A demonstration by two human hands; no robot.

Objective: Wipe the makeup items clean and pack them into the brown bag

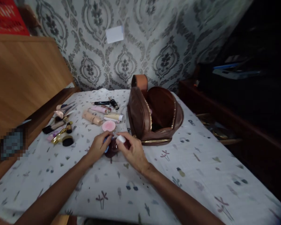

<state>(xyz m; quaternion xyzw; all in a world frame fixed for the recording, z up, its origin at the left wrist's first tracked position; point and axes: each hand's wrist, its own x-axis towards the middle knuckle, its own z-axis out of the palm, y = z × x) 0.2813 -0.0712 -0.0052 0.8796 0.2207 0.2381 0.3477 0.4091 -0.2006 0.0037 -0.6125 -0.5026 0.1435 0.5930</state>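
Note:
Both hands meet over the patterned white cloth near the middle of the table. My left hand point(97, 148) is closed on the left side of a dark red, glossy, rounded object point(112, 148), whose kind I cannot make out. A bit of blue shows beside its fingers. My right hand point(133, 151) grips the same object from the right, with something white at the thumb tip. Just beyond the fingers lies a round pink compact point(109, 126). To the right of the hands stands a brown cosmetic bag point(140, 122), unzipped, its dark inside showing.
Makeup tubes point(113, 117), a beige bottle point(91, 118) and black-capped items point(113, 103) lie behind the hands. Several brushes point(61, 132) are heaped at left. A wooden panel point(25, 68) borders the left, a patterned wall point(125, 67) the back, and dark furniture point(189, 93) the right.

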